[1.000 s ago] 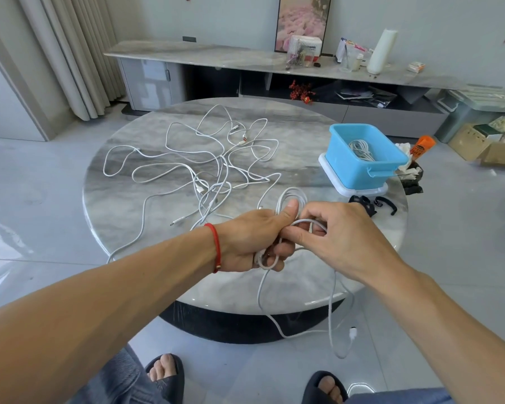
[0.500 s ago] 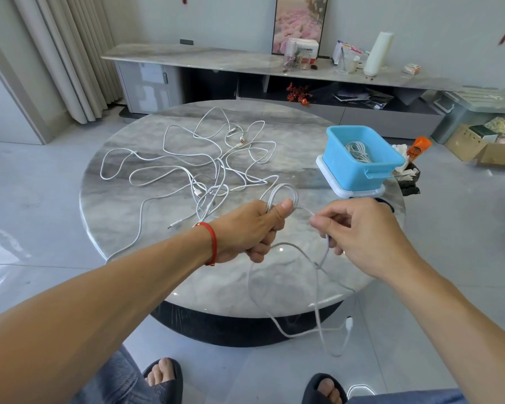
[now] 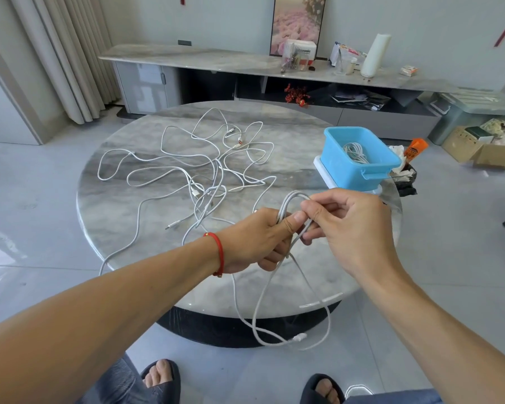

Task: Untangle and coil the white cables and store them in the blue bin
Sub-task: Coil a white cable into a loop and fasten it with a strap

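Grey tiled floor (image 3: 41, 199), beige curtains (image 3: 67, 53), long marble sideboard (image 3: 216, 58)

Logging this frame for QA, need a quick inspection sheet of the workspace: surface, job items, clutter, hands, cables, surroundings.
Surface: round marble table, glossy.
Job's things: blue bin on a white base at the table's right edge, one coiled cable inside.
Clutter: dark holder with crumpled tissue and an orange item just behind the bin.
Hands: left hand grips the loops of a white cable; right hand pinches the same cable beside it.
Cables: held cable's tail hangs off the table's near edge, its plug near the floor; tangled cables spread across the table's middle.
Surroundings: low console with small items, curtain, cardboard box.
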### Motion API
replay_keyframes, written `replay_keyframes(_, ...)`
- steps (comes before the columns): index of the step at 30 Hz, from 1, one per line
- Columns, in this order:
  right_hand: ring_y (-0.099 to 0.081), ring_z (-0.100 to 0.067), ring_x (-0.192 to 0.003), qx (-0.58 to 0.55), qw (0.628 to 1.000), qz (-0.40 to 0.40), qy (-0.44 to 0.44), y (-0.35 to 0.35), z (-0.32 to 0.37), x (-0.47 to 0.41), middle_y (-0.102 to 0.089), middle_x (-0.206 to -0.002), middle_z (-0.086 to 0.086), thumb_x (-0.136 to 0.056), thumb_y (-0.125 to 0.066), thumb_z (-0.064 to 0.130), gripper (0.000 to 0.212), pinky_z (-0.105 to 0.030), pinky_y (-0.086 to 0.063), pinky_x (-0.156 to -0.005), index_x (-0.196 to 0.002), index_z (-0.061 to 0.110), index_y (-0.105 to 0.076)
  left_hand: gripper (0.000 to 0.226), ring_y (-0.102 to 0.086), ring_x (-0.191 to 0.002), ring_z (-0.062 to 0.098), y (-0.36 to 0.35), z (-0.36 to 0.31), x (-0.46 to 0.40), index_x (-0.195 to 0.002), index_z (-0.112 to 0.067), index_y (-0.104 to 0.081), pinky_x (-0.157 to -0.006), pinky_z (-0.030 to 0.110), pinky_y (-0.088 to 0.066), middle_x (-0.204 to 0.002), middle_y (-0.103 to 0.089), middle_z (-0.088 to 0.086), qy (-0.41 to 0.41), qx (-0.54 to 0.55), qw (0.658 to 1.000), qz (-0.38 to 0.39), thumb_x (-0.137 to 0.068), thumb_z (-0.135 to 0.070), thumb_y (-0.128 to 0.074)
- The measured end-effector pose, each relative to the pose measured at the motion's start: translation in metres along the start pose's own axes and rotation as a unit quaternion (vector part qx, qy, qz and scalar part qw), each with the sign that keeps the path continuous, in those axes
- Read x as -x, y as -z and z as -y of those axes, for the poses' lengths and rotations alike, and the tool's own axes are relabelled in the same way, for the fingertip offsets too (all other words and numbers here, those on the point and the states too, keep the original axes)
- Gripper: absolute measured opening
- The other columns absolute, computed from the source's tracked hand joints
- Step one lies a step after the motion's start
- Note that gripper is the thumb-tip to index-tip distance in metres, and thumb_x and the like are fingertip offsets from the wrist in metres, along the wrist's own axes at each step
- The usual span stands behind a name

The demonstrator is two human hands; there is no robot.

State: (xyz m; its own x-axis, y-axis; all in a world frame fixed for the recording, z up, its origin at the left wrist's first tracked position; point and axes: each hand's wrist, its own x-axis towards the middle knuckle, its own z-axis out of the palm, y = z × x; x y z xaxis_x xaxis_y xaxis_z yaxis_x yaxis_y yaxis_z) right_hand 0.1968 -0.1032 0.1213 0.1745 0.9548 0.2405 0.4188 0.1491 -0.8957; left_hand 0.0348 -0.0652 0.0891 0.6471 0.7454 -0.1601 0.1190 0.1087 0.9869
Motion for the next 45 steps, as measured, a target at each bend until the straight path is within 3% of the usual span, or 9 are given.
replay_keyframes(7,-0.074,-0.019,-0.055,-0.018,0.998,-0.02,0.053,-0.002,0.006,0.0,-0.074,-0.069,0.002,-0.092,-0.076,0.013,0.005,-0.047,-0.064,-0.062,-0.087,0.013,-0.075,0.046,-0.012,-0.051,0.011,0.003,-0.005,0.002,-0.083,-0.012,-0.047,-0.046,0.023,-0.016,-0.062,-0.013,-0.002,0.029,0.058,0.996,0.056,-0.094,-0.057,-0.043)
replay_keyframes(16,-0.069,-0.01,-0.066,0.109,0.981,-0.057,0.148,-0.003,0.0,-0.007,-0.069,-0.076,0.009,-0.089,-0.081,0.023,0.014,-0.02,-0.056,-0.06,-0.09,0.019,-0.068,0.04,-0.009,-0.059,0.019,0.002,-0.012,0.005,-0.081,-0.017,-0.066,-0.052,0.03,-0.015,-0.071,-0.011,0.007,0.007,-0.025,1.0,0.015,-0.104,-0.042,-0.045)
replay_keyframes(20,-0.061,-0.004,-0.076,0.191,0.957,-0.068,0.207,-0.004,-0.003,-0.012,-0.061,-0.084,0.009,-0.09,-0.079,0.021,0.013,-0.016,-0.048,-0.067,-0.087,0.017,-0.067,0.044,-0.018,-0.053,0.016,0.004,-0.012,0.005,-0.067,-0.019,-0.041,-0.047,0.026,-0.024,-0.064,-0.023,0.003,0.001,-0.081,0.997,0.0,-0.104,-0.042,-0.046)
replay_keyframes(24,-0.066,-0.007,-0.082,0.133,0.98,-0.039,0.141,-0.01,-0.007,-0.009,-0.066,-0.086,0.012,-0.097,-0.07,0.03,0.014,-0.028,-0.056,-0.07,-0.095,0.019,-0.062,0.044,-0.029,-0.052,0.014,0.009,-0.014,0.005,-0.064,-0.025,-0.049,-0.046,0.023,-0.036,-0.066,-0.031,-0.002,0.003,-0.123,0.992,-0.026,-0.103,-0.044,-0.047)
replay_keyframes(28,-0.072,-0.011,-0.091,0.04,0.997,0.065,0.011,-0.013,-0.008,-0.006,-0.074,-0.091,0.008,-0.106,-0.048,0.044,0.026,-0.048,-0.057,-0.09,-0.101,0.024,-0.064,0.041,-0.034,-0.05,0.016,0.014,-0.014,0.006,-0.079,-0.012,-0.055,-0.046,0.025,-0.035,-0.084,-0.041,0.006,0.011,-0.007,0.999,-0.036,-0.104,-0.043,-0.046)
replay_keyframes(33,-0.068,-0.004,-0.095,0.107,0.974,0.198,0.002,-0.007,-0.007,-0.004,-0.075,-0.098,0.012,-0.104,-0.053,0.031,0.017,-0.027,-0.05,-0.086,-0.104,0.028,-0.07,0.045,-0.04,-0.052,0.019,0.026,-0.014,0.006,-0.076,-0.008,-0.048,-0.048,0.027,-0.037,-0.079,-0.047,0.013,0.021,0.059,0.997,-0.042,-0.104,-0.044,-0.045)
replay_keyframes(39,-0.057,0.015,-0.066,0.226,0.949,0.217,0.038,-0.006,-0.009,-0.003,-0.068,-0.073,0.023,-0.094,-0.073,0.027,0.004,-0.006,-0.038,-0.062,-0.091,0.029,-0.072,0.051,-0.059,-0.07,0.029,0.026,-0.012,0.002,-0.078,-0.004,-0.058,-0.062,0.031,-0.051,-0.079,-0.061,0.014,0.001,0.021,0.992,-0.127,-0.105,-0.044,-0.043)
replay_keyframes(42,-0.055,0.013,-0.057,0.192,0.963,0.189,0.012,-0.001,-0.01,-0.001,-0.056,-0.053,0.035,-0.094,-0.075,0.028,0.005,-0.007,-0.038,-0.057,-0.09,0.027,-0.077,0.046,-0.055,-0.07,0.026,0.025,-0.013,-0.005,-0.069,-0.016,-0.043,-0.079,0.039,-0.053,-0.062,-0.048,0.006,-0.02,0.152,0.978,-0.139,-0.106,-0.043,-0.041)
replay_keyframes(45,-0.052,0.0,-0.047,0.106,0.982,0.15,-0.037,0.005,-0.011,0.008,-0.056,-0.048,0.024,-0.091,-0.077,0.024,0.004,-0.011,-0.036,-0.055,-0.089,0.026,-0.08,0.045,-0.04,-0.054,0.02,0.027,-0.015,-0.009,-0.067,-0.02,-0.036,-0.059,0.032,-0.049,-0.057,-0.026,-0.001,-0.016,0.242,0.959,-0.15,-0.106,-0.043,-0.042)
